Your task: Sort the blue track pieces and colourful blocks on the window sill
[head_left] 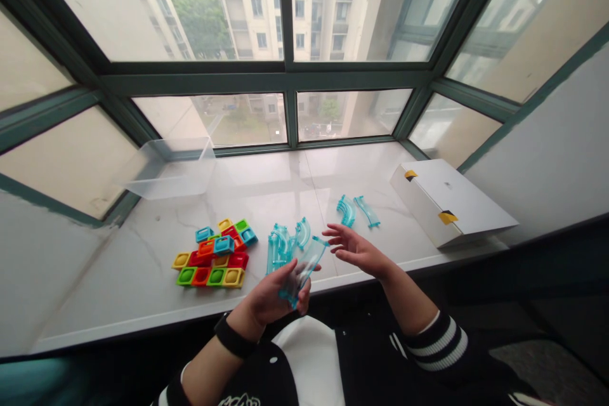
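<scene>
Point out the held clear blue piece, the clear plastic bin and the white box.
Held clear blue piece (306, 266): head view, on its flat middle section.
Clear plastic bin (183, 185): head view, on its near side.
White box (454, 200): head view, on its top face.

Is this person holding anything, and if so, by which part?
Yes: the left hand holds a translucent light-blue, strip-shaped plastic piece around its lower, nearer half. The open right hand holds nothing.
</scene>
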Tool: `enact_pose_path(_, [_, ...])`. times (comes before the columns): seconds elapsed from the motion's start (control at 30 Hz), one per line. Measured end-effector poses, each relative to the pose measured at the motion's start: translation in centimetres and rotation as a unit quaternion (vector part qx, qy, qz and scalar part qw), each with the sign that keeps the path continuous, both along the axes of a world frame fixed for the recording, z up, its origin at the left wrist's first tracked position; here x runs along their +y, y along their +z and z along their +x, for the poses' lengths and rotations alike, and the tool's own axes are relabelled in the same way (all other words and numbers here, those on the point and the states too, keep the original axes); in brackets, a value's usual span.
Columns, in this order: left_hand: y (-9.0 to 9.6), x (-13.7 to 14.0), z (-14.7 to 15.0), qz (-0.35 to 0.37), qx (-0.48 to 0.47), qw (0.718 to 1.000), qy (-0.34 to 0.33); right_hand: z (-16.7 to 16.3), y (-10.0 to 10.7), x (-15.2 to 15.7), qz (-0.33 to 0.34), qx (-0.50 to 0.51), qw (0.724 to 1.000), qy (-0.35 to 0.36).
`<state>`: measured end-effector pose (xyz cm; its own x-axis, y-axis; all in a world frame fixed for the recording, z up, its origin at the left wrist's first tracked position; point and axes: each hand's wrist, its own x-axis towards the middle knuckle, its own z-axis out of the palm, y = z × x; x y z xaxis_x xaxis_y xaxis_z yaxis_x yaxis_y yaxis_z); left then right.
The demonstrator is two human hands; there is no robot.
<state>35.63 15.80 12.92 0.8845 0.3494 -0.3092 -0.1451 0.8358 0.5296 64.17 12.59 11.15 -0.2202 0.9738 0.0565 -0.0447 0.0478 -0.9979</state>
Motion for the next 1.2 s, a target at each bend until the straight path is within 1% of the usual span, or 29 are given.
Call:
enact_pose_path(0.07, [-0.2,0.2,0.5,0.045,0.027,0.993,0.107,-0.7,-0.4,0.1,0.000,-0.020,0.999,-0.047])
enact_pose_path(0.13, [-0.6,0.4,0.9,0.086,0.053,0.977,0.188,-1.9,-0.5,-0.1,-0.001,-0.047,0.998,-0.046])
enact_pose_path(0.17, [-0.9,0.6,1.1,0.101,0.064,0.970,0.213,-2.6,-0.4,-0.2,0.000,-0.059,0.998,-0.032])
enact_pose_path(0.23, [-1.5,0.8,1.3,0.120,0.084,0.959,0.241,-4.3,-0.1,-0.5,0.010,-0.087,0.996,-0.008])
enact_pose_path(0.3, [-1.9,0.8,1.3,0.132,0.101,0.952,0.258,-5.9,0.3,-0.7,0.039,-0.126,0.991,-0.021])
enact_pose_path(0.43, [-2.0,0.7,1.2,0.161,0.128,0.936,0.285,-7.6,0.6,-0.6,0.090,-0.185,0.974,-0.090])
enact_pose_path(0.57, [-2.1,0.7,1.2,0.178,0.157,0.923,0.303,-7.5,0.0,-0.6,0.103,-0.184,0.974,-0.085])
enact_pose_path(0.7, [-2.4,0.7,1.3,0.182,0.171,0.919,0.306,-7.2,-1.1,-0.7,0.080,-0.180,0.977,-0.079])
enact_pose_path(0.83, [-2.4,0.7,1.3,0.180,0.155,0.932,0.275,-6.4,-2.0,-0.7,0.047,-0.144,0.984,-0.089])
enact_pose_path(0.9, [-2.2,0.8,1.0,0.187,0.148,0.935,0.261,-5.1,-2.2,-0.6,0.036,-0.123,0.984,-0.120])
enact_pose_path(0.93, [-2.1,0.9,0.7,0.193,0.149,0.934,0.261,-4.0,-2.2,-0.4,0.029,-0.113,0.982,-0.150])
enact_pose_path(1.0, [-2.0,1.4,-0.2,0.203,0.158,0.926,0.276,-1.0,-2.3,-0.1,0.017,-0.096,0.966,-0.240])
enact_pose_path(1.03, [-2.1,1.7,-0.7,0.205,0.165,0.920,0.290,0.8,-2.4,0.1,0.011,-0.094,0.952,-0.292])
enact_pose_path(1.07, [-2.3,2.0,-1.4,0.205,0.171,0.915,0.303,2.7,-2.6,0.3,0.011,-0.104,0.933,-0.345])
enact_pose_path(1.13, [-2.8,2.7,-2.8,0.203,0.190,0.900,0.336,6.7,-3.0,0.6,0.018,-0.165,0.881,-0.442])
enact_pose_path(1.2, [-3.6,3.3,-4.2,0.207,0.212,0.883,0.365,10.2,-3.8,1.0,0.017,-0.262,0.830,-0.492])
